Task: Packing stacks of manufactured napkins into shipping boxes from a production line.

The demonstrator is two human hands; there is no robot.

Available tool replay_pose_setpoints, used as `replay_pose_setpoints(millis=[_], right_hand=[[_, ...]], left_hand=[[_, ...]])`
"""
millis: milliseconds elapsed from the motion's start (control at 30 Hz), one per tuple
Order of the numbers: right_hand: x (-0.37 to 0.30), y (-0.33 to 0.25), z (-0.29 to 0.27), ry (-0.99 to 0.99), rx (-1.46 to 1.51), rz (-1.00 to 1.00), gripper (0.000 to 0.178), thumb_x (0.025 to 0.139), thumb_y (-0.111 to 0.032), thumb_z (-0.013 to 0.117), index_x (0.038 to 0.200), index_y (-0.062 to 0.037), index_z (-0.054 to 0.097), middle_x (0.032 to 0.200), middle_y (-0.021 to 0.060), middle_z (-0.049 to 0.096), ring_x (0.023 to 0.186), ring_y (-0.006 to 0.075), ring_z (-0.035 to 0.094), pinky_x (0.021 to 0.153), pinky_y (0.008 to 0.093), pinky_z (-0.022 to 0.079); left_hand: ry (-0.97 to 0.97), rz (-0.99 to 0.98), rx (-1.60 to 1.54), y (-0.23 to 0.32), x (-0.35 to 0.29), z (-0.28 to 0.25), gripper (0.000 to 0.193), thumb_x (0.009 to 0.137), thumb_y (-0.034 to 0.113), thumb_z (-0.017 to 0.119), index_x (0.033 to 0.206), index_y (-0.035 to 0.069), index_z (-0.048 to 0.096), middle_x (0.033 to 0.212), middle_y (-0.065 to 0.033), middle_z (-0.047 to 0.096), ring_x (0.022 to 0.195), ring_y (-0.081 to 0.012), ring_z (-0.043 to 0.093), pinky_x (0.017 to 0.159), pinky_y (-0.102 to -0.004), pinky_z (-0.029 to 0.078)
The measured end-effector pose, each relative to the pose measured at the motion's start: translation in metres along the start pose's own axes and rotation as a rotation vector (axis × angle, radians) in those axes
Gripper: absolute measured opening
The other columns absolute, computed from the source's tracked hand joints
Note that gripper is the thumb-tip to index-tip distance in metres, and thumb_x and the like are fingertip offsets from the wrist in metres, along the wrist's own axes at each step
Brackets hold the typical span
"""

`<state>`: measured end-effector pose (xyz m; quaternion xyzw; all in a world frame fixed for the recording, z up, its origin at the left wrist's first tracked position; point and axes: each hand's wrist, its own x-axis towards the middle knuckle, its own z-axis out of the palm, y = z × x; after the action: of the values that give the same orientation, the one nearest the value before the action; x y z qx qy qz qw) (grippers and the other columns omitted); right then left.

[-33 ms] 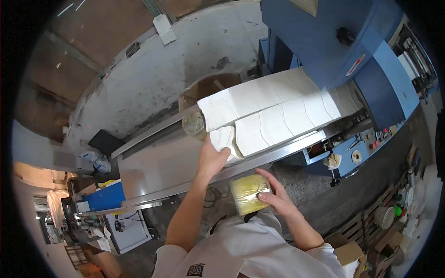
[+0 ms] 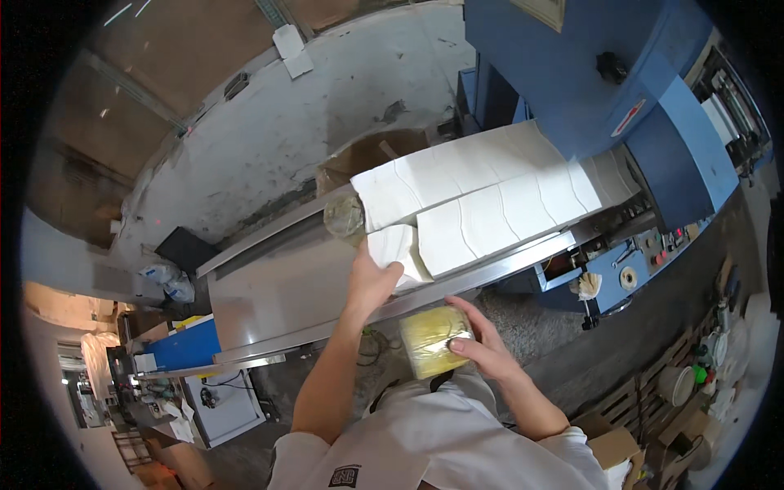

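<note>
Grey, scuffed wall (image 2: 371, 86) backs a workshop where a long metal surface (image 2: 269, 302) runs slantwise from lower left toward a machine at upper right. On this surface, at the near left end of the paper, sits a small white stack (image 2: 390, 243), its edge turned slightly out of line with the row beside it. Fingers of the left hand (image 2: 371, 286) grasp that stack, the thumb pressed on its near face and the other fingers mostly hidden beyond it. In front of the person's body, off the surface, the right hand (image 2: 490, 351) holds a yellow packet (image 2: 435, 339) in shiny clear wrap, its thumb on top and the fingers curled around the side. Past the small stack, two rows of white folded paper (image 2: 498, 212) lie side by side and reach up to a blue machine (image 2: 563, 73). Just left of the rows' end is a roundish, translucent bundle (image 2: 343, 216), with an open brown box (image 2: 376, 155) behind it. Farther out, a wooden pallet (image 2: 630, 400) and a cardboard carton (image 2: 614, 447) lie at lower right.
</note>
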<state>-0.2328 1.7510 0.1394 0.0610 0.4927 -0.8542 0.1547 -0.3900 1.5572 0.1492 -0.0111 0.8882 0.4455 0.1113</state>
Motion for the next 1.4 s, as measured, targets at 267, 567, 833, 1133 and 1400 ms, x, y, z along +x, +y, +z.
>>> replay_pose_setpoints(millis=[267,567,833,1133,1400], right_hand=[[0.064,0.002,0.084,0.02,-0.496,-0.25,0.089,0.072,-0.025,0.084,0.143,-0.0006,0.036,0.13,0.0164,0.051,0.12,0.0247,0.05,0.101,0.0351,0.041],[0.136,0.009,0.114,0.15,-1.593,-0.468,0.081,0.066,-0.029,0.082,0.137,-0.0123,0.045,0.131,0.0266,0.044,0.12,0.0447,0.044,0.096,0.0492,0.046],[0.148,0.017,0.151,0.101,-1.667,-0.489,0.066,0.065,-0.019,0.082,0.123,-0.0018,0.056,0.131,0.0246,0.047,0.121,0.0418,0.046,0.099,0.0449,0.044],[0.281,0.017,0.141,0.029,-2.039,-0.543,0.084,0.067,-0.028,0.076,0.141,-0.0101,0.042,0.134,0.0315,0.043,0.123,0.0446,0.042,0.104,0.0484,0.034],[0.226,0.072,0.162,0.142,-1.922,-0.539,0.081,0.07,-0.033,0.076,0.14,-0.0109,0.042,0.136,0.0282,0.035,0.125,0.0437,0.036,0.093,0.0584,0.042]], left_hand=[[-0.045,-0.125,-0.715,-0.194,-0.017,-0.111,0.078,0.077,0.008,0.061,0.146,-0.004,0.026,0.111,-0.0131,0.065,0.095,-0.0205,0.065,0.077,-0.0334,0.054],[-0.096,-0.134,-0.922,-0.314,-0.046,-0.283,0.07,0.068,0.005,0.051,0.138,-0.001,0.042,0.123,-0.0136,0.059,0.113,-0.0249,0.06,0.096,-0.0392,0.05],[0.649,0.025,-0.261,-0.359,-0.063,-0.355,0.045,0.091,0.007,0.058,0.133,-0.002,0.047,0.112,-0.0119,0.064,0.102,-0.0193,0.062,0.084,-0.0285,0.051],[0.193,0.02,-0.57,-0.158,0.01,-0.234,0.047,0.094,0.024,0.062,0.135,0.005,0.048,0.103,-0.011,0.068,0.088,-0.0156,0.065,0.075,-0.0265,0.053],[-0.141,-0.003,-0.16,-0.021,0.148,-0.098,0.096,0.082,0.062,0.062,0.141,-0.01,0.036,0.133,-0.0307,0.051,0.123,-0.0331,0.053,0.101,-0.0375,0.043]])
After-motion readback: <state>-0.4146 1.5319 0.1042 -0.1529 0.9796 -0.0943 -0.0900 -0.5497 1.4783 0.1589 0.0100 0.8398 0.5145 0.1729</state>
